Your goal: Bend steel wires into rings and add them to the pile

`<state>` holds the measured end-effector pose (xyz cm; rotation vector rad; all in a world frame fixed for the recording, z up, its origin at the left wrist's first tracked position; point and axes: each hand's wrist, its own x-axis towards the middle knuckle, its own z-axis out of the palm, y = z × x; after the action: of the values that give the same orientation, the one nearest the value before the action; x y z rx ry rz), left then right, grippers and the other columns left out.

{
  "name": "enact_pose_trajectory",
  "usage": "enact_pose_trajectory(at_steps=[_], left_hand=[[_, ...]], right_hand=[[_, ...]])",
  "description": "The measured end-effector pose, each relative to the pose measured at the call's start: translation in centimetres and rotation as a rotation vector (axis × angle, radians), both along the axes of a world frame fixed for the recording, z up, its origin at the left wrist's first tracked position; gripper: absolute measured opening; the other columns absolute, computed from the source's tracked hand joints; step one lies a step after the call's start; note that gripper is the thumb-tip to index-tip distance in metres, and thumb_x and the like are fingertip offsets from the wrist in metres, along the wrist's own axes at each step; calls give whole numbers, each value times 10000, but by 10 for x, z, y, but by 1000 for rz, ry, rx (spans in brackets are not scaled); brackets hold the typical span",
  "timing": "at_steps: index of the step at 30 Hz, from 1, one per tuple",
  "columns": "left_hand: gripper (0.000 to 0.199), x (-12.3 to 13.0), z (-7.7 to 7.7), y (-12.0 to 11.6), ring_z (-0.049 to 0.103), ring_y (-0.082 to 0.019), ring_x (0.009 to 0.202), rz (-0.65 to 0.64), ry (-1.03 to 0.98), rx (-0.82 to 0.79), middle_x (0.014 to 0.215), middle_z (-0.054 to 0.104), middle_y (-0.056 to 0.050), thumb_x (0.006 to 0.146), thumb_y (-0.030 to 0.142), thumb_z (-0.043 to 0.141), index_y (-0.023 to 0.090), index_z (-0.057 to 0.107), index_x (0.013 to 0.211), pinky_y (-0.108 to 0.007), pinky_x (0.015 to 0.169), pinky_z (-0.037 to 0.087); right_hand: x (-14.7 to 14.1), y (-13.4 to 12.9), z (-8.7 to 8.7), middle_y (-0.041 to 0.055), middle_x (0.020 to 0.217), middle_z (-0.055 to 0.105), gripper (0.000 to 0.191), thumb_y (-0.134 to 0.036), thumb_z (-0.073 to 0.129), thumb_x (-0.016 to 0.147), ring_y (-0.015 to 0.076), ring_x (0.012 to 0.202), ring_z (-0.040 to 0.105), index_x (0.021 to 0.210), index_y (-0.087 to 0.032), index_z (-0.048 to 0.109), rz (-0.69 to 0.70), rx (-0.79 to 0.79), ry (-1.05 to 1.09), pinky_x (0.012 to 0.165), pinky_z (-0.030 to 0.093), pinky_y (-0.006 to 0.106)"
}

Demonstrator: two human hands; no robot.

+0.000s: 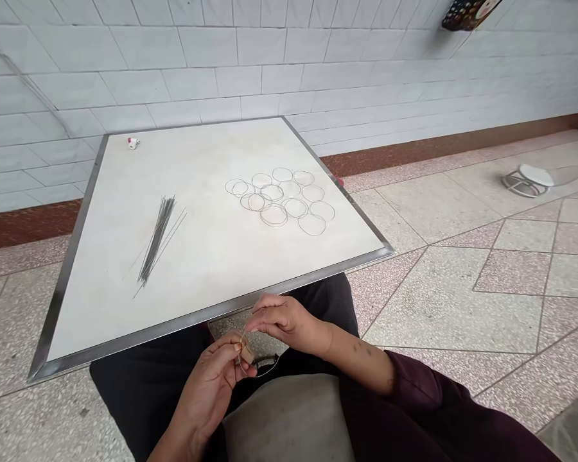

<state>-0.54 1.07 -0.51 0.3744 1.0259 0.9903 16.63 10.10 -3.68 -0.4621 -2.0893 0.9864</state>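
Observation:
Over my lap, just below the table's near edge, my left hand [215, 373] is closed on a thin curved wire [266, 374]. A small tan piece [246, 352] shows between its fingers; whether it is a block or a finger wrap I cannot make out. My right hand [289, 323] pinches the wire's upper end close to the left fingertips. The wire bends down in a loop under both hands. On the table [212, 256], a bundle of straight wires [157, 240] lies to the left. Several thin wire rings [296, 208] lie overlapping to the right.
A small white and red object [133, 143] sits in the table's far left corner. The table has a metal rim [221, 310] and stands by a white tiled wall [212, 48]. A low white stool [530, 179] stands on the floor to the right.

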Motion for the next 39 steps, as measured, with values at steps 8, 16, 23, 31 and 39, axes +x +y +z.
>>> enact_pose_trajectory(at_steps=[8,16,23,31,39], left_hand=[[147,-1,-3,-1,456,-146,662,-6,-27,-10,682,518,-8,760,235,699,173,667,631,-292,630,479],[123,0,-1,-3,478,-147,654,-1,-37,-30,683,539,-9,748,244,719,176,674,655,-295,619,479],[95,1,-3,-2,477,-142,655,23,-41,-41,691,527,-2,719,227,735,175,687,656,-288,607,477],[133,-2,-1,-5,518,-152,676,-36,3,-9,726,580,-27,761,294,739,170,719,717,-304,653,482],[178,0,-1,-6,548,-156,670,-104,39,3,765,601,-47,745,325,762,154,735,701,-314,653,484]], right_hand=[[2,5,0,59,875,644,207,-262,572,966,113,788,616,951,-153,747,8,77,-21,703,535,197],[2,3,-1,71,906,623,251,-300,520,989,124,827,597,980,-153,723,6,55,-99,734,538,222],[4,8,6,41,850,620,268,-201,468,1008,124,796,566,933,-168,723,71,223,-115,729,496,231],[1,6,6,66,883,603,265,-341,546,976,127,825,570,985,-146,725,69,121,-53,767,516,233],[4,6,10,50,845,637,205,-278,536,989,136,830,556,978,-176,713,161,205,-186,786,488,257]])
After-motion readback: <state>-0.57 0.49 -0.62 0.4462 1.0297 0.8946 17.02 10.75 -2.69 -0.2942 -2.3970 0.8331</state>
